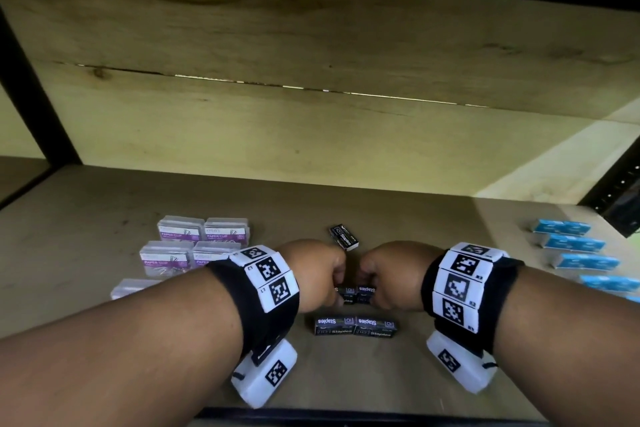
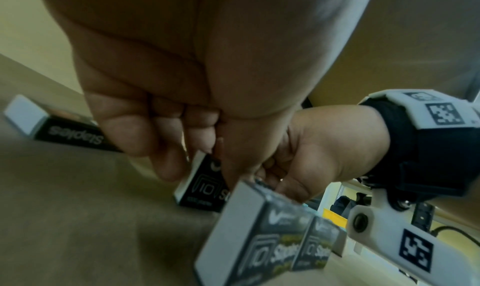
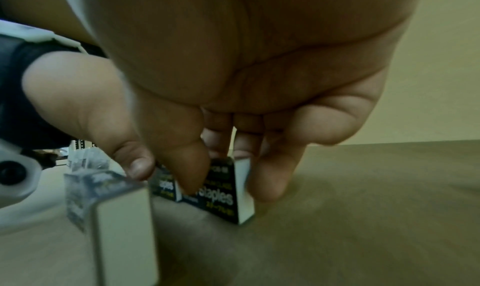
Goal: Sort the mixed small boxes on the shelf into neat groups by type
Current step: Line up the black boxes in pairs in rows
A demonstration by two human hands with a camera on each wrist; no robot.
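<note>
Two black "Staples" boxes (image 1: 356, 294) sit side by side, left hand (image 1: 320, 274) pinching one, right hand (image 1: 388, 274) the other.

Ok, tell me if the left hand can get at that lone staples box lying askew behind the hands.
Probably yes. The lone staples box lies just beyond the left hand with bare shelf around it, but that hand's grip is on a staples box, so it must let go first.

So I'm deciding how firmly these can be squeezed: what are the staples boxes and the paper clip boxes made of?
The staples boxes look like thin printed cardboard: matte black faces, plain white ends, sharp folded edges. The paper clip boxes look like clear rigid plastic: see-through, glossy walls with purple labels and, it seems, clips showing inside.
</note>
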